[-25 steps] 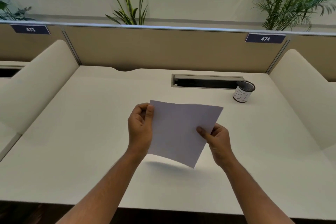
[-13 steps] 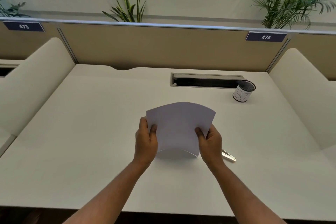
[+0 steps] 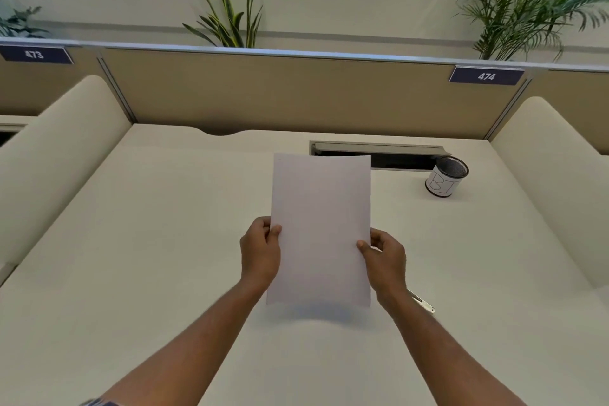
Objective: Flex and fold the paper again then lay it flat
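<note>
A blank white sheet of paper (image 3: 321, 227) is held upright in portrait position above the white desk (image 3: 148, 241). My left hand (image 3: 260, 250) pinches its left edge, thumb on the front face. My right hand (image 3: 384, 259) pinches the right edge the same way. The sheet's lower edge hangs just above the desk and casts a shadow there. A white pen (image 3: 423, 303) lies on the desk behind my right wrist, mostly hidden by it.
A mesh pen cup (image 3: 446, 176) with a white label stands at the back right beside a cable slot (image 3: 379, 155). Beige partition panels (image 3: 280, 92) and cream side dividers (image 3: 553, 181) wall in the desk. Plants stand behind the partition.
The sheet went from tilted and bowed to straight and upright in portrait position. Both hands shifted to its side edges and moved slightly apart.
</note>
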Available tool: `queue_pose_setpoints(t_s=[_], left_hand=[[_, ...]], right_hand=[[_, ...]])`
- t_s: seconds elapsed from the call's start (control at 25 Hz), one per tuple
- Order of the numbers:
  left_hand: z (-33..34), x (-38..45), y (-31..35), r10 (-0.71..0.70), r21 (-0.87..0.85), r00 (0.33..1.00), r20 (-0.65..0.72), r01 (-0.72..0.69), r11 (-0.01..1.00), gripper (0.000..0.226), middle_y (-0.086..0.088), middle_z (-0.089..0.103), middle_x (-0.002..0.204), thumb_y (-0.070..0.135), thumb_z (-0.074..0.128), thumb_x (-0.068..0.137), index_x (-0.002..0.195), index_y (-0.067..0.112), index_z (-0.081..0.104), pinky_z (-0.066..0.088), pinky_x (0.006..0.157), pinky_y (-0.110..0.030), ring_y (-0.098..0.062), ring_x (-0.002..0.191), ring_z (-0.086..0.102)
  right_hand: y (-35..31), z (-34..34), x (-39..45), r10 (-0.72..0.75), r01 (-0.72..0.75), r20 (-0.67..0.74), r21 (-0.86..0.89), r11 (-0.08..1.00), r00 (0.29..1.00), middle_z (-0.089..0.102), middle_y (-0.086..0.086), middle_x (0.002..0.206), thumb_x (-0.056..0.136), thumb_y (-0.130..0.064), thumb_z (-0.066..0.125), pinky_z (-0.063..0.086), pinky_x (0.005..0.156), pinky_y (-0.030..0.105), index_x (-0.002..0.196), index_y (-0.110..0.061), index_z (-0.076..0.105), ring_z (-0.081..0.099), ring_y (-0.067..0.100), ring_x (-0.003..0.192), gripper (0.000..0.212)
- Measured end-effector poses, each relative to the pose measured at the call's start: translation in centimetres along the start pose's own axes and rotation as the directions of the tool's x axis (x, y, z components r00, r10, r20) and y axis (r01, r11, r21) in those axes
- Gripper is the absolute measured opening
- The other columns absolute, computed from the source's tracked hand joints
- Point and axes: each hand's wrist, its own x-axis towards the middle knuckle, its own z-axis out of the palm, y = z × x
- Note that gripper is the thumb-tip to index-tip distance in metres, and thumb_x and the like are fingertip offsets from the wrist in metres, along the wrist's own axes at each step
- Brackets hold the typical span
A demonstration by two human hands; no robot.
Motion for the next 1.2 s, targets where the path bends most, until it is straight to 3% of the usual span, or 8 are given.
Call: queue_pose_setpoints(t_s=[0.12, 0.36, 0.56, 0.72, 0.84, 0.92, 1.04, 1.2], left_hand=[[0.4, 2.2, 0.0, -0.114, -0.013, 0.993, -0.024, 0.113, 0.993, 0.021, -0.003, 0.067, 0.096, 0.013, 0.046, 0.104, 0.110, 0.008, 0.066, 0.048, 0.081, -0.032, -0.023, 0.092, 0.062], [0.3, 7.1, -0.4, -0.246, 0.003, 0.969, -0.006, 0.246, 0.969, 0.024, -0.008, 0.065, 0.091, 0.011, 0.044, 0.103, 0.092, 0.008, 0.064, 0.041, 0.063, -0.028, -0.023, 0.079, 0.054], [-0.6, 12.9, -1.9, -0.326, 0.029, 0.944, 0.041, 0.325, 0.945, 0.025, -0.004, 0.061, 0.086, 0.012, 0.047, 0.101, 0.086, 0.011, 0.066, 0.040, 0.068, -0.029, -0.023, 0.078, 0.050], [-0.9, 16.9, -2.1, -0.342, 0.015, 0.939, -0.026, 0.342, 0.939, 0.020, -0.001, 0.055, 0.089, 0.007, 0.053, 0.100, 0.085, 0.016, 0.063, 0.039, 0.073, -0.026, -0.022, 0.083, 0.047], [-1.2, 20.0, -2.7, -0.336, 0.011, 0.936, -0.105, 0.339, 0.941, 0.016, -0.007, 0.069, 0.104, 0.005, 0.061, 0.097, 0.104, 0.003, 0.075, 0.044, 0.087, -0.027, -0.025, 0.100, 0.062], [-1.3, 21.7, -3.0, -0.325, 0.004, 0.934, -0.146, 0.329, 0.944, 0.016, -0.010, 0.073, 0.112, 0.005, 0.065, 0.094, 0.106, 0.001, 0.075, 0.047, 0.090, -0.027, -0.027, 0.109, 0.066], [-1.6, 25.1, -3.8, -0.314, 0.003, 0.934, -0.171, 0.319, 0.948, 0.013, -0.012, 0.075, 0.109, 0.005, 0.068, 0.092, 0.101, 0.002, 0.077, 0.049, 0.089, -0.027, -0.027, 0.105, 0.068], [-1.9, 29.5, -5.3, -0.300, 0.044, 0.938, -0.174, 0.311, 0.949, 0.011, -0.012, 0.076, 0.105, 0.007, 0.071, 0.091, 0.098, 0.002, 0.078, 0.053, 0.090, -0.030, -0.027, 0.101, 0.069]], right_hand=[[-0.9, 1.1, 1.9, 0.025, -0.025, 0.005, 0.042, 0.999, 1.000, 0.077, -0.005, 0.099, 0.088, -0.004, 0.070, 0.061, 0.084, 0.041, 0.101, -0.022, 0.075, 0.073, 0.019, 0.093, 0.023], [-2.1, 4.0, 5.4, 0.062, -0.060, 0.039, -0.049, 0.997, 0.997, 0.077, -0.002, 0.095, 0.095, -0.006, 0.061, 0.057, 0.085, 0.038, 0.100, -0.016, 0.078, 0.071, 0.020, 0.091, 0.020], [-3.2, 7.5, 9.3, 0.083, -0.078, 0.052, -0.107, 0.991, 0.995, 0.077, -0.003, 0.108, 0.096, -0.009, 0.061, 0.057, 0.094, 0.037, 0.112, -0.014, 0.079, 0.071, 0.019, 0.102, 0.025], [-4.3, 10.5, 12.1, 0.115, -0.110, 0.044, -0.107, 0.988, 0.992, 0.077, -0.005, 0.097, 0.092, -0.007, 0.068, 0.057, 0.082, 0.030, 0.103, -0.015, 0.081, 0.071, 0.016, 0.091, 0.019], [-4.8, 12.8, 14.4, 0.148, -0.143, 0.027, -0.126, 0.982, 0.989, 0.079, -0.002, 0.090, 0.086, -0.009, 0.075, 0.059, 0.080, 0.033, 0.097, -0.017, 0.081, 0.071, 0.019, 0.082, 0.015], [-5.2, 14.1, 15.8, 0.173, -0.167, 0.029, -0.141, 0.976, 0.984, 0.079, -0.002, 0.088, 0.082, -0.011, 0.080, 0.062, 0.083, 0.037, 0.096, -0.018, 0.080, 0.073, 0.021, 0.081, 0.015], [-5.6, 16.5, 18.1, 0.202, -0.191, 0.053, -0.162, 0.968, 0.978, 0.078, -0.003, 0.085, 0.080, -0.012, 0.084, 0.063, 0.080, 0.038, 0.091, -0.018, 0.080, 0.072, 0.018, 0.069, 0.014], [-5.8, 19.6, 20.8, 0.221, -0.198, 0.080, -0.227, 0.954, 0.972, 0.079, -0.003, 0.085, 0.075, -0.014, 0.088, 0.064, 0.078, 0.037, 0.090, -0.020, 0.080, 0.073, 0.017, 0.068, 0.018]])
